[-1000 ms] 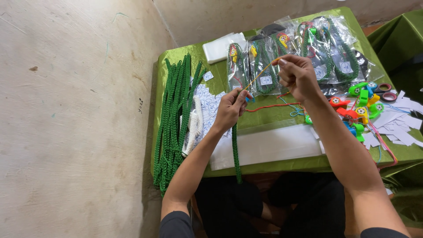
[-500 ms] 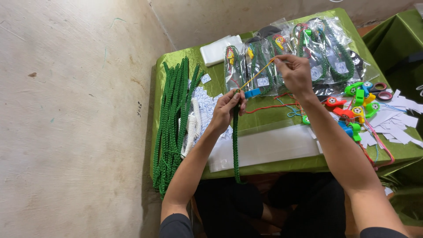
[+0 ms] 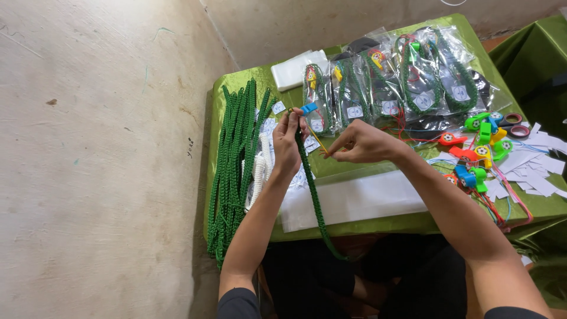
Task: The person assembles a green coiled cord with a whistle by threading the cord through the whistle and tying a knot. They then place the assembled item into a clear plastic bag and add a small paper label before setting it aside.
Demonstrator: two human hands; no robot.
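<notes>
Head view: green braided cord pinched in left hand, right hand beside, fingers closed.

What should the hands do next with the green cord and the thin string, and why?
Probably the right hand should draw the thin string taut: it runs slack between both hands, while the left hand pinches the green cord top beside the blue whistle.
</notes>
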